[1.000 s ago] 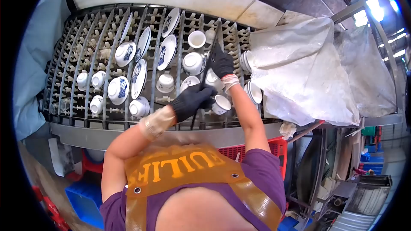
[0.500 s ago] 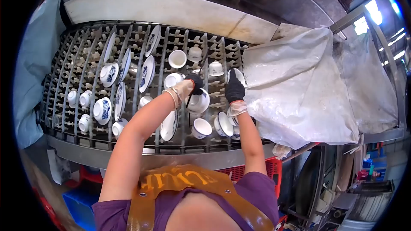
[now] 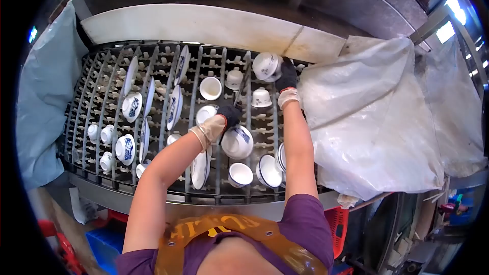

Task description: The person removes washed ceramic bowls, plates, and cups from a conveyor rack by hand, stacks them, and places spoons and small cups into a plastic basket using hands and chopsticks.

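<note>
My right hand [image 3: 288,75], in a black glove with a clear cuff, grips a white bowl [image 3: 265,66] at the far right of the peg rack; a second rim shows behind it, perhaps another bowl. My left hand [image 3: 230,115], gloved alike, is closed on a thin dark stick [image 3: 243,85] that slants up away from me. Just below that hand lies a white bowl with a blue pattern [image 3: 237,142]. A small cup [image 3: 261,98] sits between my hands, with another cup [image 3: 234,79] and a round bowl [image 3: 210,88] further left.
The metal-barred peg rack [image 3: 218,173] carries several oval plates [image 3: 174,107], bowls and cups on its left half. A whitish plastic sheet [image 3: 367,122] covers the right side, a bluish sheet [image 3: 43,97] hangs left. A pale board [image 3: 204,20] closes the back.
My right hand has moved away from me toward the rack's far edge, with a bowl now in its grip. My left hand stays near the middle with the stick. The camera view has shifted.
</note>
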### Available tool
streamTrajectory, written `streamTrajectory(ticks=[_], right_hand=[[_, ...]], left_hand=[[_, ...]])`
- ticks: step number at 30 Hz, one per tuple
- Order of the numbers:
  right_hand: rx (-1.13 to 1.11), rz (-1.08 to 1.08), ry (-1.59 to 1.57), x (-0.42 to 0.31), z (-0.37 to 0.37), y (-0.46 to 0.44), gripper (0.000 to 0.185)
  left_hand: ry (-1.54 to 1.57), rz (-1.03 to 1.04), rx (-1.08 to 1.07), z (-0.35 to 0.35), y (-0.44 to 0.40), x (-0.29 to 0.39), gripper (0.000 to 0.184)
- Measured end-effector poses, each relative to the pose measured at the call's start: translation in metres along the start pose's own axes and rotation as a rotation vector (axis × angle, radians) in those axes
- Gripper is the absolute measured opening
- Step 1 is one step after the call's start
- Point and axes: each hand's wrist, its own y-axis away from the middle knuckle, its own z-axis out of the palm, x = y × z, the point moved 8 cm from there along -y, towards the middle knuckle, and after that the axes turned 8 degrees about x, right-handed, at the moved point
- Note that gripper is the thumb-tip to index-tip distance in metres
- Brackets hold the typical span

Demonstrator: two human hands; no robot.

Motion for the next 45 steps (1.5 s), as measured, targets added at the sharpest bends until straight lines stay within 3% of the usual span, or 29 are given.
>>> streamTrajectory(ticks=[1, 2, 3, 5, 9, 11, 12, 13, 15, 18, 20, 21, 23, 25, 26, 27, 31, 32, 33, 35, 38, 39, 41, 43, 45], right_hand=[[0.021, -0.083, 0.018, 0.002, 0.006, 0.002, 0.038], [0.068, 0.049, 0.024, 0.009, -0.002, 0.002, 0.048], [-0.089, 0.186, 0.04, 0.033, 0.01, 0.001, 0.054], [-0.046, 0.303, -0.009, 0.033, -0.021, -0.017, 0.03], [-0.021, 0.533, -0.236, 0.094, -0.032, -0.011, 0.026], [-0.296, 0.598, 0.07, 0.099, -0.038, 0.0, 0.035], [-0.189, 0.522, 0.008, 0.083, -0.062, -0.004, 0.033], [-0.183, 0.607, -0.021, 0.091, -0.068, 0.007, 0.03], [-0.25, 0.536, 0.008, 0.061, -0.097, 0.013, 0.028], [-0.316, 0.516, -0.026, 0.042, -0.125, 0.05, 0.025], [-0.571, 0.622, -0.114, 0.022, -0.135, 0.081, 0.033], [-0.708, 0.687, -0.194, 0.013, -0.136, 0.102, 0.035], [-1.033, 0.546, -0.445, -0.029, -0.144, 0.137, 0.037], [-1.039, 0.142, -0.287, -0.07, -0.164, 0.14, 0.038], [-1.094, 0.319, -0.246, -0.069, -0.165, 0.142, 0.037], [-1.099, 0.348, -0.112, -0.064, -0.166, 0.145, 0.039], [-0.938, 0.275, -0.033, -0.074, -0.186, 0.117, 0.027], [-0.819, 0.327, -0.071, -0.078, -0.198, 0.103, 0.022], [-0.654, 0.235, -0.047, -0.077, -0.206, 0.094, 0.019], [-0.392, 0.178, 0.065, -0.079, -0.222, 0.075, 0.02], [-0.191, -0.053, 0.074, -0.078, -0.218, 0.067, 0.023], [-0.245, -0.114, 0.094, -0.073, -0.208, 0.074, 0.023], [-0.657, 0.239, -0.122, -0.052, -0.181, 0.108, 0.022], [-0.674, 0.239, -0.133, -0.059, -0.18, 0.124, 0.041], [-0.796, 0.184, 0.036, -0.066, -0.18, 0.13, 0.053]], left_hand=[[0.476, -0.28, 0.074, 0.007, -0.003, -0.024, 0.026], [0.441, -0.141, 0.263, -0.028, 0.007, -0.004, 0.023], [0.403, 0.001, 0.446, -0.062, 0.022, 0.016, 0.02], [0.502, 0.201, 0.676, -0.114, 0.042, 0.043, 0.013], [0.544, 0.586, 0.929, -0.205, 0.067, 0.084, 0.014], [0.777, 0.631, 0.815, -0.229, 0.07, 0.091, 0.021], [0.948, 0.357, 0.445, -0.216, 0.057, 0.078, 0.033], [0.949, 0.356, 0.439, -0.216, 0.055, 0.069, 0.033], [0.416, 0.455, 0.554, -0.211, 0.049, 0.061, 0.04], [0.218, 0.274, 0.38, -0.164, 0.032, 0.025, 0.067], [-0.04, 0.107, 0.356, -0.14, 0.028, 0.006, 0.083], [-0.108, 0.022, 0.297, -0.128, 0.021, -0.007, 0.082], [-0.169, -0.009, 0.277, -0.127, 0.022, -0.001, 0.071], [-0.172, 0.075, 0.415, -0.128, 0.019, -0.004, 0.066], [-0.198, 0.044, 0.352, -0.13, 0.019, 0.002, 0.071], [-0.261, 0.017, 0.332, -0.122, 0.011, -0.005, 0.069], [-0.153, 0.11, 0.33, -0.136, -0.008, -0.003, 0.046], [-0.184, 0.082, 0.338, -0.141, -0.022, -0.017, 0.029], [0.028, 0.157, 0.377, -0.142, -0.036, -0.035, 0.026], [0.234, -0.05, 0.136, -0.145, -0.043, -0.048, 0.021], [0.024, -0.092, 0.078, -0.147, -0.047, -0.046, 0.023], [0.027, -0.092, 0.079, -0.143, -0.045, -0.045, 0.023], [-0.436, 0.031, 0.29, -0.161, -0.031, -0.025, 0.026], [-0.394, 0.017, 0.336, -0.159, -0.031, -0.033, 0.025], [-0.154, 0.221, 0.396, -0.16, -0.013, 0.001, 0.026]])
